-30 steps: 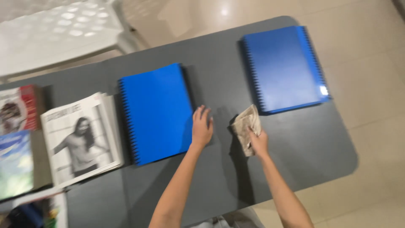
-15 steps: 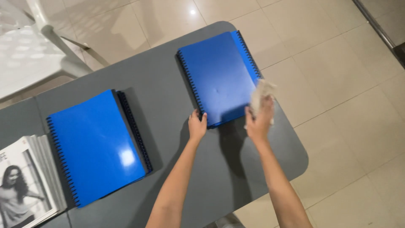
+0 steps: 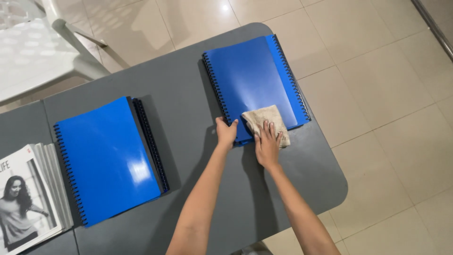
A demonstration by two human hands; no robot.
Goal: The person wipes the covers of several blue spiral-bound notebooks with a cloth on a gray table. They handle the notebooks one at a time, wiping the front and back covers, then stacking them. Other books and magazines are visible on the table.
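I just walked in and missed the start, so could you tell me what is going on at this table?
A person is pressing a beige cloth onto the cover of a blue spiral-bound folder with the right hand, while the left hand steadies the folder's near corner. A second blue folder lies shut further left on the grey table, beside a stack of magazines.

Glossy, smooth blue plastic on the cover of the right binder (image 3: 252,80), with a pale sheen down its middle; black plastic spiral comb along both long edges. Soft, crumpled beige cloth (image 3: 265,122), matt and slightly rough, lying on that cover. Same shiny blue plastic on the left binder (image 3: 106,158). Matt, smooth grey worktop (image 3: 188,94). Printed paper on the magazine stack (image 3: 28,193). Polished, reflective beige tiles on the floor (image 3: 377,71).
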